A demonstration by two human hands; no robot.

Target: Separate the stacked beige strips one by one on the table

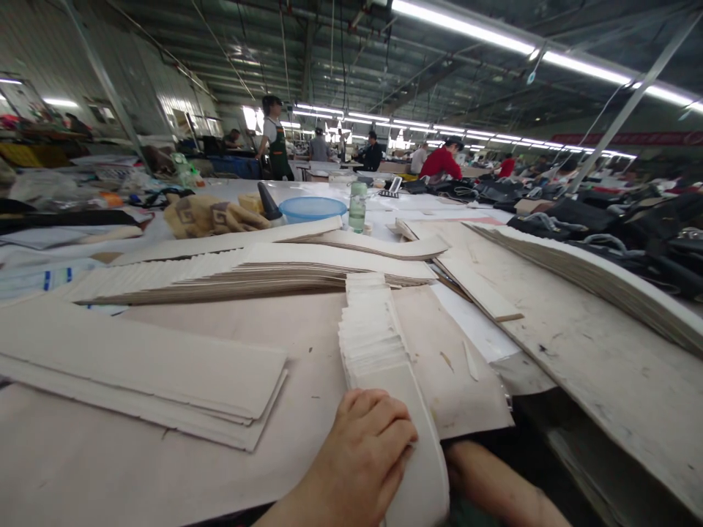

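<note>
A fanned row of pale cardboard strips (pixel 378 333) runs away from me over a large flat sheet. On its near end lies my left hand (pixel 365 446), closed, with bent fingers held together against the top strip and its right edge. That near end curves round toward the bottom of the view. My right hand (pixel 466 468) is low beside the strip's right edge, partly behind it and blurred; its fingers are hidden. Left of my left hand, a few wide cardboard pieces (pixel 165 366) lie stacked. Beyond, a long fanned pile of strips (pixel 263 271) lies crosswise.
To the right, a long board (pixel 582 351) carries another strip stack (pixel 604 271). A dark gap lies between it and my sheet. Farther back are a blue basin (pixel 313 209), a green bottle (pixel 357 206) and patterned fabric (pixel 211 214). Several people work in the background.
</note>
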